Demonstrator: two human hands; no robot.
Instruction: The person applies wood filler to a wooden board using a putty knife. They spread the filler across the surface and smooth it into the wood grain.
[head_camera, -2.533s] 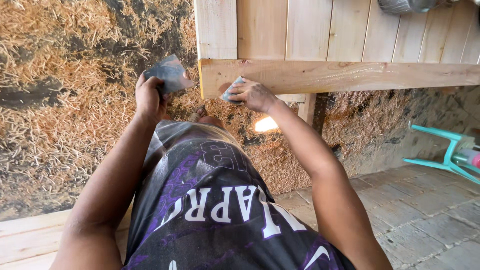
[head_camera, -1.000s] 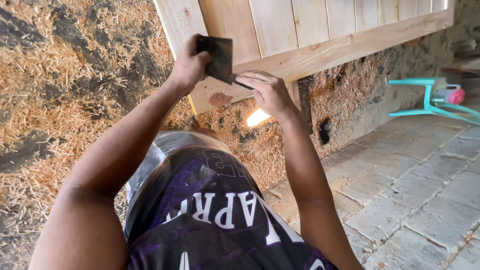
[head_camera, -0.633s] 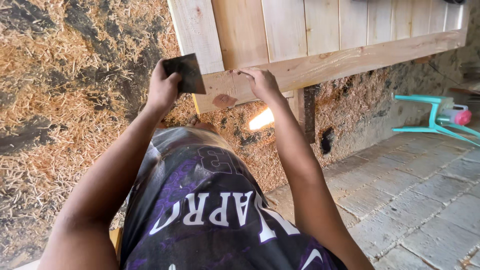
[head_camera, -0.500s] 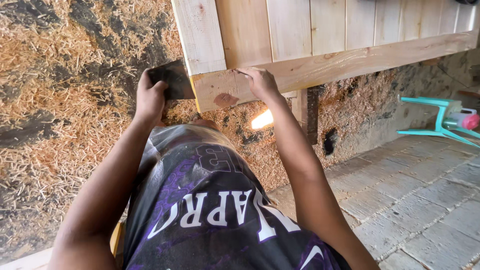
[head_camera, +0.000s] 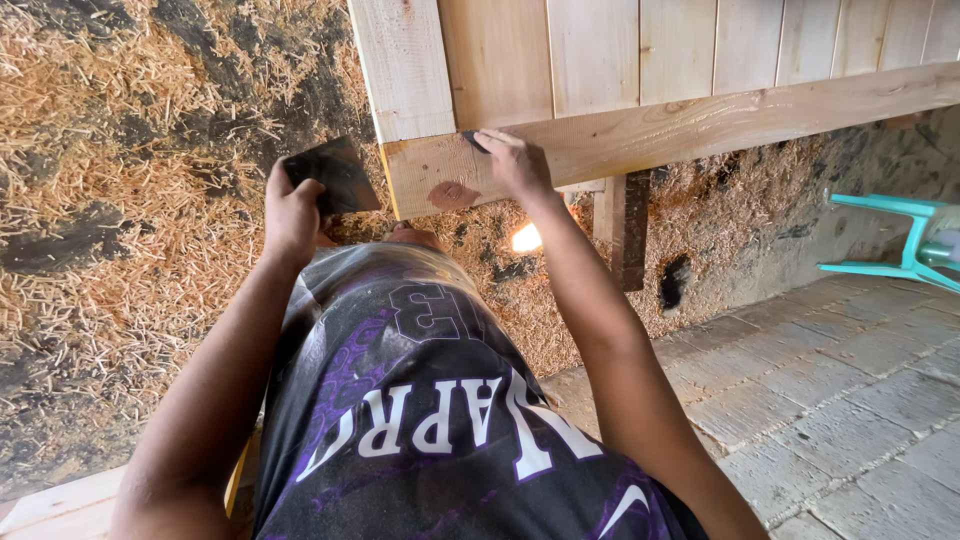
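Sandpaper sheet (head_camera: 333, 177) is sitting in the left hand (head_camera: 293, 212) right now, dark and a bit curled, held up just beside the left end of the horizontal wooden rail (head_camera: 680, 125). Compared with a second ago, when that sheet was lifted higher in front of the boards, it's dropped back down to rail level, so my guess is the inspecting bit is over and it's back to rubbing the wood.

Left fingers are wrapped round the sheet's lower left edge, thumb behind, arm stretched nearly straight up from the shoulder. Right hand (head_camera: 514, 160) lies on the top edge of the rail where it meets the vertical planks (head_camera: 640, 50), fingers pressed together over a small dark scrap (head_camera: 472, 140), can't tell exactly what it is. Right arm is also extended, elbow slightly bent. Straw-and-mud wall (head_camera: 120, 200) behind, turquoise stool (head_camera: 900, 240) off right.
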